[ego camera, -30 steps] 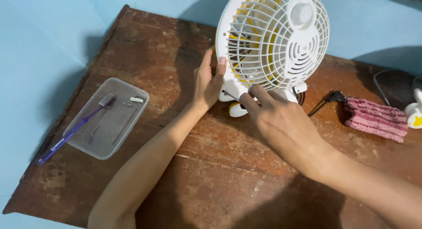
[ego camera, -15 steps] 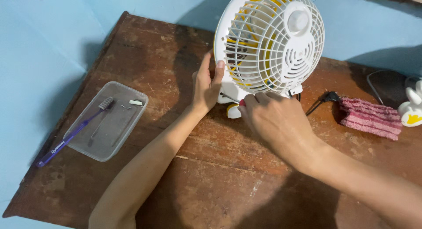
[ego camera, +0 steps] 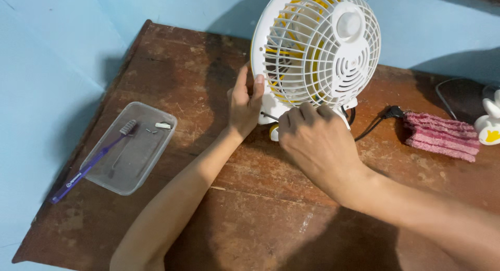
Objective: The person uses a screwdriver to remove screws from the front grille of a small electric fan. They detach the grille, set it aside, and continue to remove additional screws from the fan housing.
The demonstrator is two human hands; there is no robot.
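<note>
- Since the earlier frame the right hand [ego camera: 317, 141] has been lowered from the front grille to the foot of the desk fan [ego camera: 317, 52], while the left hand [ego camera: 244, 107] has been kept on the fan's left edge.
- The white desk fan with yellow blades is stood upright at the far middle of the brown wooden tabletop [ego camera: 260, 224], close to the blue wall.
- The fan's rim is steadied by the left hand, palm flat and thumb laid against the grille's edge.
- A thin dark tool [ego camera: 270, 116] is gripped by the closed right hand, its tip pointed at the fan's base.
- A black cord [ego camera: 383, 117] is laid to the right of the fan, and a folded pink cloth [ego camera: 442, 136] just beyond it.
- A clear plastic tray [ego camera: 136, 151] is set well apart on the left, with a purple toothbrush [ego camera: 94, 161] rested across it.
</note>
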